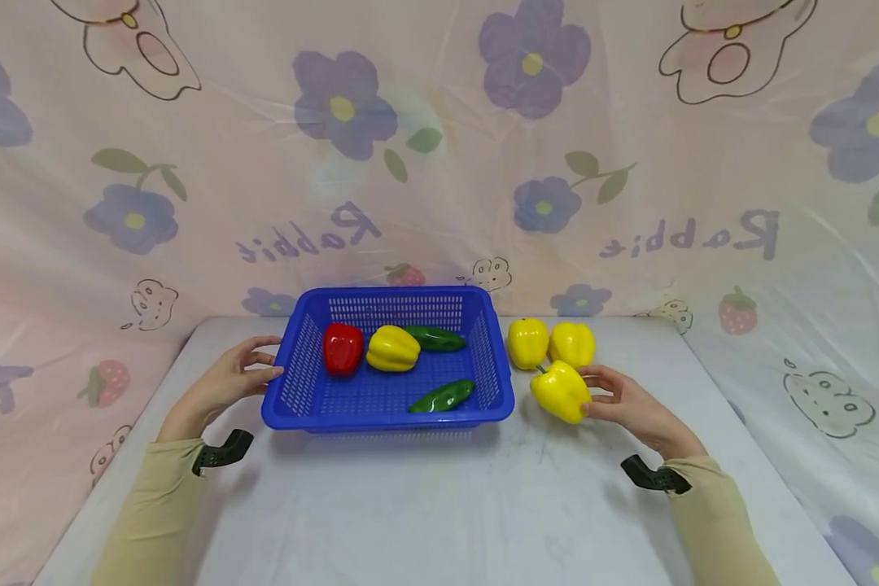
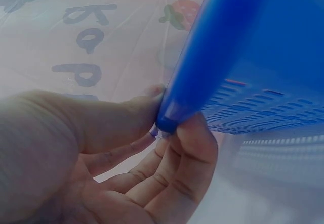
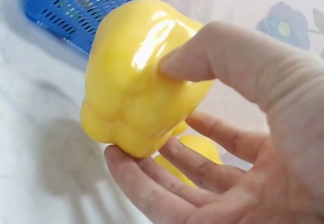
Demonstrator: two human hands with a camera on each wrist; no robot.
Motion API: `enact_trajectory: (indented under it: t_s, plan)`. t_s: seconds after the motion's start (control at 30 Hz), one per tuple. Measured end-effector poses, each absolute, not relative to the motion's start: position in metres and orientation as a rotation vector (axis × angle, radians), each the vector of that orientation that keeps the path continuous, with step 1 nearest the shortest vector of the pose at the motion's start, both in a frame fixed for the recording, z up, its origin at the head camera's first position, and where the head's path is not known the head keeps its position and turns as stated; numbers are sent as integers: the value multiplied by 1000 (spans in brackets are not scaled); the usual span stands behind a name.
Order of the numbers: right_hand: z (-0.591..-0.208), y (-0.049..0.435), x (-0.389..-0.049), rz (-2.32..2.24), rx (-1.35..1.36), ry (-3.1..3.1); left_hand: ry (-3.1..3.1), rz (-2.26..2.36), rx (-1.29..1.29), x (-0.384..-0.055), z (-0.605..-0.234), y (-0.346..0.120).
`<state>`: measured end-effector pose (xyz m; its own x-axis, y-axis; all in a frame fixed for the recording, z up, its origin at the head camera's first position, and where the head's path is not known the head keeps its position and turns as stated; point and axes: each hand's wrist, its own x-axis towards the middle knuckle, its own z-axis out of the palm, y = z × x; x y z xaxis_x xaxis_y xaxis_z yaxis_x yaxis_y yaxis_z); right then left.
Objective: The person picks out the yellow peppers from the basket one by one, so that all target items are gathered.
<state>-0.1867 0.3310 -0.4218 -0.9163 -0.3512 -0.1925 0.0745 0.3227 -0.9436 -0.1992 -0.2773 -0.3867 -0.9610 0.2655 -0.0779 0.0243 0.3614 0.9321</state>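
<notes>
My left hand (image 1: 227,381) pinches the left rim of a blue plastic basket (image 1: 387,422) between thumb and fingers, as the left wrist view shows up close. Inside the basket lie a red bell pepper (image 1: 343,350), a yellow bell pepper (image 1: 393,349) and two green chili peppers, one at the back (image 1: 436,338) and one at the front (image 1: 443,396). To the right of the basket my right hand (image 1: 640,409) grips another yellow bell pepper (image 3: 129,90), thumb on one side and fingers on the other. Its shadow falls on the table in the right wrist view.
Two more yellow bell peppers, a left one (image 1: 528,343) and a right one (image 1: 573,345), stand beside the basket's right wall. Everything sits on a white table (image 1: 439,513). A patterned curtain (image 1: 439,179) hangs behind and at both sides.
</notes>
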Motion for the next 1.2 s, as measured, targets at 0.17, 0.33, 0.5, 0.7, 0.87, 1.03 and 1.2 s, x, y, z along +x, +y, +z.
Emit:
enact_trajectory:
  t_s: [0.17,0.33,0.5,0.7,0.87,1.03,1.2]
  plan:
    - [-434,332,-186,-1614,-217,2232,2403,1651,270,-198,-386,-277]
    - [-439,330,-184,-1576,-157,2255,2405,1646,267,-199,-385,-277]
    - [-438,329,-182,-1597,-87,2218,2412,1633,250,-201,-385,-276]
    - [-437,324,-182,-1595,-71,2200,2425,1620,252,-201,-385,-276]
    - [-437,320,-183,-1590,-68,2194,2432,1617,248,-200,-384,-276]
    - [-437,317,-183,-1592,-53,2178,2442,1610,242,-200,-385,-276]
    - [-436,315,-183,-1549,-18,2194,2431,1621,255,-198,-385,-277]
